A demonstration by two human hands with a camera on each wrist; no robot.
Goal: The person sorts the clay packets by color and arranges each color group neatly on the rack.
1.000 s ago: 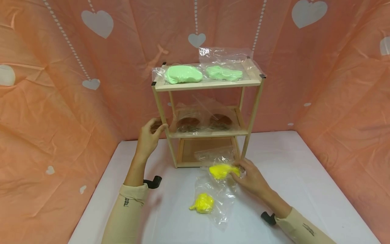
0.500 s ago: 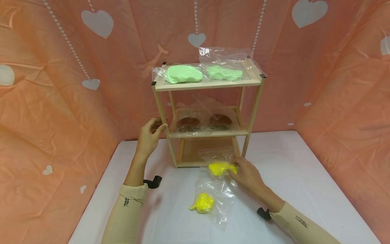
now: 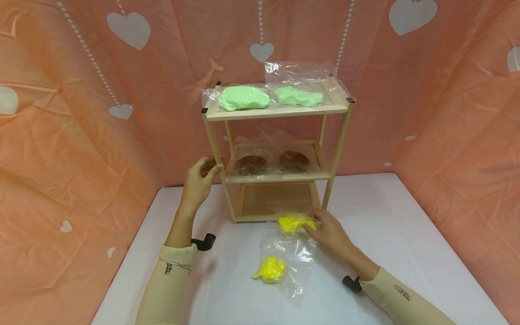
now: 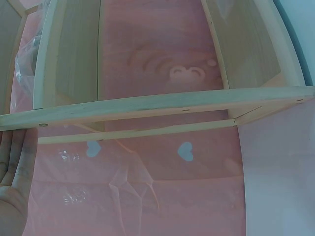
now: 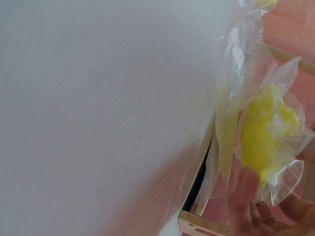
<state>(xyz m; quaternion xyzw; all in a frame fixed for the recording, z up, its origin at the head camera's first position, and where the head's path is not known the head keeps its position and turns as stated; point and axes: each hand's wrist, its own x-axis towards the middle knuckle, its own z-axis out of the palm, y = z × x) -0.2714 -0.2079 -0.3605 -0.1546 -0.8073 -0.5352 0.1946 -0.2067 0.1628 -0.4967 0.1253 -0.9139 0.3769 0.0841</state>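
Note:
A small three-tier wooden shelf [image 3: 280, 113] stands on the table. My left hand [image 3: 197, 184] holds its left front post [image 3: 212, 140] at middle-tier height, thumb in front; in the left wrist view the hand's fingers [image 4: 11, 157] meet the wooden post [image 4: 147, 105]. With thumb and fingers, my right hand [image 3: 334, 234] pinches a clear bag holding a yellow soft lump [image 3: 289, 224], at the front edge of the bottom tier. The right wrist view shows this yellow lump [image 5: 261, 130] inside crinkled plastic. Another bagged yellow lump [image 3: 271, 271] lies on the table nearer me.
Two bagged light-green lumps [image 3: 245, 98] lie on the top tier. Bags with two brown round things [image 3: 293, 161] occupy the middle tier. The bottom tier [image 3: 280, 196] has a brown panel. Behind hangs a pink cloth [image 3: 174, 90] with hearts. White cloth covers the table [image 3: 386, 234].
My right hand has moved slightly forward and left, carrying the bagged yellow lump to the bottom tier's front edge. The bag's upper flap has sunk lower. My left hand stays on the post.

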